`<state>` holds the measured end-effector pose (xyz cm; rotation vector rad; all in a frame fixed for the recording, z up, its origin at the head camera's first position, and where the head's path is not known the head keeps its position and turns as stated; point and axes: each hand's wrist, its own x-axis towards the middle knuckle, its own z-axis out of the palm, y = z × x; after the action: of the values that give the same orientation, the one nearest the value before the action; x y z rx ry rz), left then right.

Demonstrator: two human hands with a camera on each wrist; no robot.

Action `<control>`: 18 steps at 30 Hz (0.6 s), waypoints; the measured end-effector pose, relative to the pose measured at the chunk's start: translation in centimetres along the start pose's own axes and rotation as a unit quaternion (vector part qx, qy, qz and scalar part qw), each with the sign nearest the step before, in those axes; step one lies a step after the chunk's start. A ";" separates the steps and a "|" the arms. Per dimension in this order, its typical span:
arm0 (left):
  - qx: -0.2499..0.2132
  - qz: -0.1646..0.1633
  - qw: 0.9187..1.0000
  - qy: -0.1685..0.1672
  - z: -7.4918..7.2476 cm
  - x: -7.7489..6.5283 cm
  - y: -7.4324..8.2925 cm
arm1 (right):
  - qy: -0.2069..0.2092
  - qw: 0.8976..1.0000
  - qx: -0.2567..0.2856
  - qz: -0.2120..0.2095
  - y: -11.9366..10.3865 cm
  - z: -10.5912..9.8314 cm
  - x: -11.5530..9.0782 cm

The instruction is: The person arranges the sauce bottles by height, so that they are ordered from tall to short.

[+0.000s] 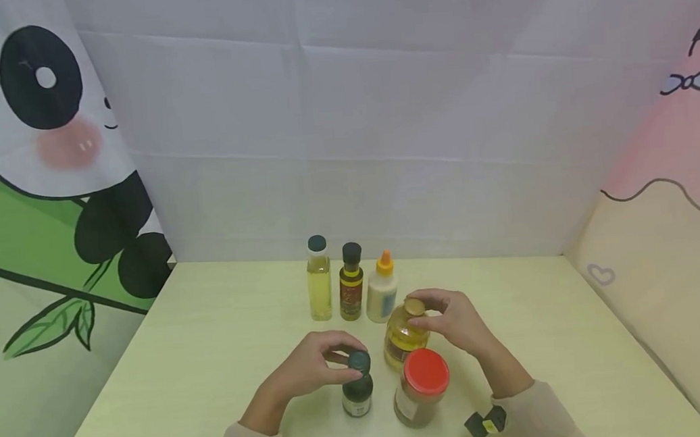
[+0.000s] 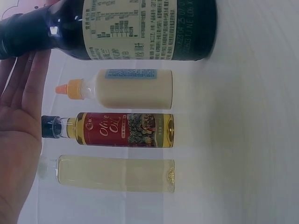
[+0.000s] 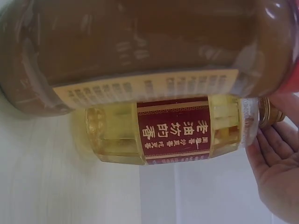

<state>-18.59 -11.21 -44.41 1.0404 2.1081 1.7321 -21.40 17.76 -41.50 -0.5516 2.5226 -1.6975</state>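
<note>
My left hand (image 1: 314, 366) is at the top of a small dark bottle (image 1: 358, 397), thumb in front of its green cap and fingers curled behind. In the left wrist view that dark bottle (image 2: 131, 30) shows a pale printed label. With thumb and fingers my right hand (image 1: 457, 320) grips the gold-capped neck of a rounded oil bottle (image 1: 405, 333). Its dark red label faces the right wrist camera on the oil bottle (image 3: 175, 130). Close in front of the oil bottle stands a red-lidded jar (image 1: 420, 393) with brown contents.
Behind the hands stand a tall clear bottle of pale yellow liquid (image 1: 319, 285), an olive oil bottle (image 1: 351, 289) and a squeeze bottle with an orange tip (image 1: 382, 294). They form a row on the pale table (image 1: 210, 309). A white cloth backdrop (image 1: 348, 110) hangs beyond.
</note>
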 end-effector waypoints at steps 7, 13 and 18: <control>0.000 0.008 1.000 -0.005 -0.1 0.1 -0.2 | 0.009 1.000 -0.006 0.000 0.1 -0.5 0.4; 0.002 0.003 1.000 -0.008 -0.1 0.1 -0.1 | 0.016 1.000 -0.010 -0.001 0.4 -1.0 0.8; 0.004 -0.002 1.000 -0.007 -0.1 0.1 -0.1 | 0.025 1.000 -0.008 0.000 0.7 -1.4 1.1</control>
<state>-18.76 -11.18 -44.42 1.0473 2.1090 1.7100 -22.94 18.90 -41.36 -0.5169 2.5712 -1.7144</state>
